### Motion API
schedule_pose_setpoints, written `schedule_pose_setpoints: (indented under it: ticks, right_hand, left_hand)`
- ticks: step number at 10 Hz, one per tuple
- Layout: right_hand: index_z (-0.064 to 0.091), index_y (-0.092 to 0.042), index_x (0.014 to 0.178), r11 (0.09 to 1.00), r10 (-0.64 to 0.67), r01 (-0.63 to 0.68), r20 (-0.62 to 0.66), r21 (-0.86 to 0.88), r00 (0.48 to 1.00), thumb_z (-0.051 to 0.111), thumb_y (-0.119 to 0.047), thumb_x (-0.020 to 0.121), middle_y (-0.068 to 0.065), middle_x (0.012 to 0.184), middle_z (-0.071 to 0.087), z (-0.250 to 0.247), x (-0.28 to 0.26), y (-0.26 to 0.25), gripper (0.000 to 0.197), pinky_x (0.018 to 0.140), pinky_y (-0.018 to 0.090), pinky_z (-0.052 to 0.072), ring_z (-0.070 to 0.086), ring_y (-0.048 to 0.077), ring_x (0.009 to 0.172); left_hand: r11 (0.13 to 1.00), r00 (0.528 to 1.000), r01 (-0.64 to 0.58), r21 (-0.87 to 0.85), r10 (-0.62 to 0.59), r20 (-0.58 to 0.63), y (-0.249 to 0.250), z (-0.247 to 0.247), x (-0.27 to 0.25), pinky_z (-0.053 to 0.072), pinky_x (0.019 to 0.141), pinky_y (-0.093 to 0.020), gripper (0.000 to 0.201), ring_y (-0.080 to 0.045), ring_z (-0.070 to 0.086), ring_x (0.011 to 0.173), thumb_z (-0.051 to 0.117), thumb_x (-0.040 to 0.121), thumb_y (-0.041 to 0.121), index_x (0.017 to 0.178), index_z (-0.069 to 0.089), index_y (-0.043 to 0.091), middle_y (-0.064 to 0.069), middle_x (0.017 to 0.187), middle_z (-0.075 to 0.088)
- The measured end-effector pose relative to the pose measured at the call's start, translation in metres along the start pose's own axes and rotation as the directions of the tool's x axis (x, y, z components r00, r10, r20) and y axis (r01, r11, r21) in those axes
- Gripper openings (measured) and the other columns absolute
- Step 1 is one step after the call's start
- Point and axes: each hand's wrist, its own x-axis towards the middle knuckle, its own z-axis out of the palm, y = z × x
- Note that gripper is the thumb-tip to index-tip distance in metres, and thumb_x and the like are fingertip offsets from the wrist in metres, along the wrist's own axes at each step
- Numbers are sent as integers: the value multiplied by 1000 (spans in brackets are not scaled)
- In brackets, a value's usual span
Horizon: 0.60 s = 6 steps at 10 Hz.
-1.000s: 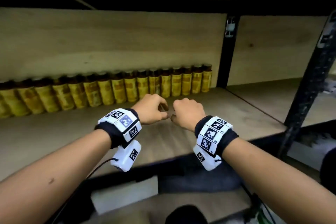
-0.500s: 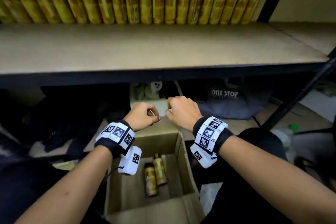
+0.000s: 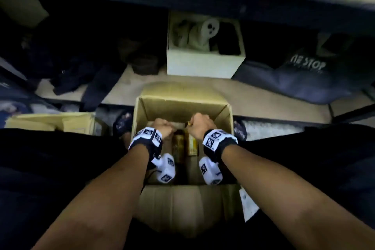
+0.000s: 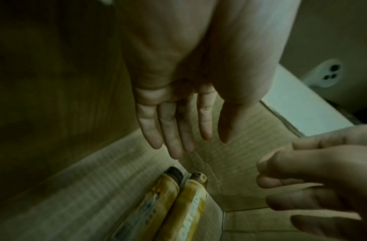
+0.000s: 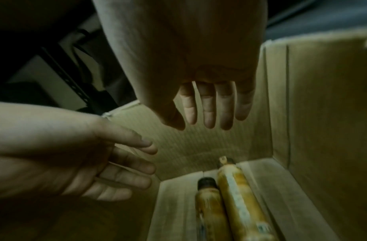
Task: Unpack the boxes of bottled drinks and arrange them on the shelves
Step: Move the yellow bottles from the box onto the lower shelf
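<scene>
Both hands — left hand (image 4: 174, 104), right hand (image 5: 199, 97) — spread above two bottles (image 5: 229, 203) (head view hides the fingers).

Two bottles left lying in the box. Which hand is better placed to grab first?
Marginally the left hand: its straight fingers point down almost at the caps of the two bottles in the box. The right hand is open too, hovering further toward the far wall. Close call.

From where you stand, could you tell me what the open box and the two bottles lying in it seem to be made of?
Box: matt brown corrugated cardboard, fluting lines visible on its walls. Two bottles: yellow printed labels, dark caps; plastic or glass under the labels cannot be told.
</scene>
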Motion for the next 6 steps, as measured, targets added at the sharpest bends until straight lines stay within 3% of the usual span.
schedule_pose_setpoints:
  ticks: [1,2,3,4,5,6]
  right_hand:
    - [68,-10,102,996,87,-88,54,20,995,60,-29,84,17,111,67,22,25,11,27,86,39,55,64,37,102]
    - [68,-8,94,975,185,-197,110,104,977,62,-23,81,16,103,67,42,48,22,20,76,32,52,64,35,98]
    - [64,-8,96,919,261,-299,172,256,950,62,-21,82,10,98,66,64,72,38,19,69,29,47,63,30,89]
    - [50,-8,129,865,293,-387,306,319,906,66,-33,87,13,124,59,79,82,44,52,87,36,48,58,33,110]
    - [44,-2,140,847,286,-408,356,340,890,67,-28,89,17,141,49,91,88,44,61,98,32,41,49,32,128]
    - [45,-3,139,844,280,-408,362,349,889,68,-26,89,15,142,49,90,94,47,60,97,30,42,49,31,129]
  left_hand:
    - [999,997,42,-1,-42,71,-9,18,22,52,63,-15,33,-16,55,73,58,91,10,121,61,-3,-21,122,62]
    - [995,985,81,50,-88,149,-18,31,37,44,56,-15,34,-18,52,85,52,94,8,126,57,-4,-22,128,59]
    - [984,965,170,49,-176,195,-31,41,46,39,52,-20,30,-20,51,84,54,93,9,117,60,-7,-22,106,63]
    - [967,949,254,26,-254,187,-43,41,53,31,50,-24,12,-25,47,58,58,88,6,88,65,-4,-13,65,53]
    - [956,937,293,0,-287,198,-48,29,60,43,67,-30,18,-21,48,64,61,88,5,73,55,13,-5,69,51]
    - [954,937,298,12,-295,185,-51,29,72,47,81,-37,8,-23,55,84,63,87,7,94,63,11,-8,91,57]
